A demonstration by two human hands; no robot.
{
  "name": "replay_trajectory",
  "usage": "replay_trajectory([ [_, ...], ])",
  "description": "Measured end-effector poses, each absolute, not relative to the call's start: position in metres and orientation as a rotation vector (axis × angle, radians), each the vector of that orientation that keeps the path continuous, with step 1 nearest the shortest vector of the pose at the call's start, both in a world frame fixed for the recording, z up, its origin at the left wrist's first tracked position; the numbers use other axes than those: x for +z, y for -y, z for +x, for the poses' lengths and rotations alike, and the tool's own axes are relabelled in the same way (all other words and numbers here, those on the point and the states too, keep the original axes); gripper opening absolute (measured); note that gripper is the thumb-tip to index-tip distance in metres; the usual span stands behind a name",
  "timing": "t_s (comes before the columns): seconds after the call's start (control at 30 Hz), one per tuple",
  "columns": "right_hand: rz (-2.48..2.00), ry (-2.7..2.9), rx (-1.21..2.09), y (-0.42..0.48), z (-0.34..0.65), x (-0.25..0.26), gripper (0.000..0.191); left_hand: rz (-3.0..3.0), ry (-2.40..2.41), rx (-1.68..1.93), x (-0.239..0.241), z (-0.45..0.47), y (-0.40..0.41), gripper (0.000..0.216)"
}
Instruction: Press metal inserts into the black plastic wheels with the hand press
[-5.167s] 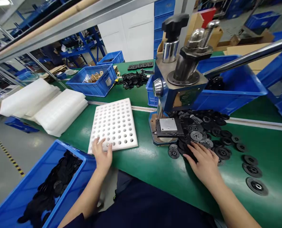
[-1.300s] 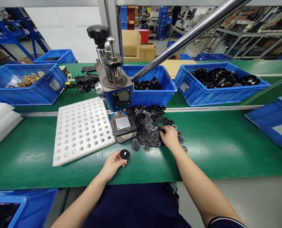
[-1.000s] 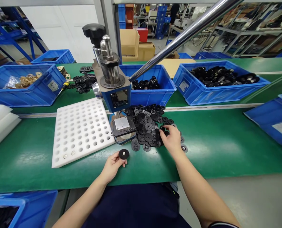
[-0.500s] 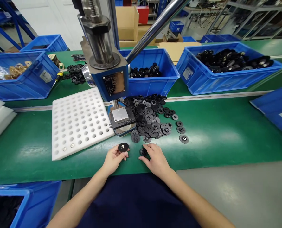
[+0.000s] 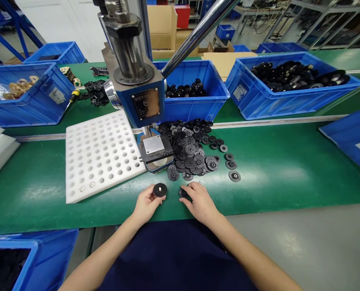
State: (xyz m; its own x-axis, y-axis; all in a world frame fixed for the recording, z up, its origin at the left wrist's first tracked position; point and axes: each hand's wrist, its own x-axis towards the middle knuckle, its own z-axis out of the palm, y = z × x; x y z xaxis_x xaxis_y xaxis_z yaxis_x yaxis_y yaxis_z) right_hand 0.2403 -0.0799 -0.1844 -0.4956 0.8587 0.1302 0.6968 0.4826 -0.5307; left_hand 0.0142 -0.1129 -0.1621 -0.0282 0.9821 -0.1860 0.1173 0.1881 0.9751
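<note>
Between the thumb and fingers of my left hand is a black disc with a small pale pin standing at its centre. To the right, my right hand pinches a second black wheel-like part at its edge, low over the green table. The two parts are apart from each other. Just beyond my hands lies a heap of black discs, some with toothed hubs. Left of the heap stands a hand press with a metal block on its base.
A white foam tray with round holes lies left of the press, two small round pieces in its near holes. Blue bins line the back, one with black wheels at right. The press lever slants overhead. A screwdriver leans at left.
The disc in my left hand has tilted a little and shifted slightly right, so its pin now points more upward. My right hand has barely moved.
</note>
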Motion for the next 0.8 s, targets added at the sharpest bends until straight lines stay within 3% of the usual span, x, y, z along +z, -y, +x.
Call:
replay_trajectory([
  [0.1,-1.279,2.254,0.630,0.075,0.240,-0.182,0.029,1.195,-1.404,1.015,-0.165,0.014,0.114,0.014],
  [0.43,-0.950,2.092,0.867,0.081,0.197,-0.143,0.035,1.420,-1.476,1.008,-0.164,0.012,0.114,0.015],
  [0.8,-0.956,2.254,0.754,0.087,0.191,-0.126,0.023,1.525,-1.363,0.950,-0.169,0.009,0.116,0.021],
])
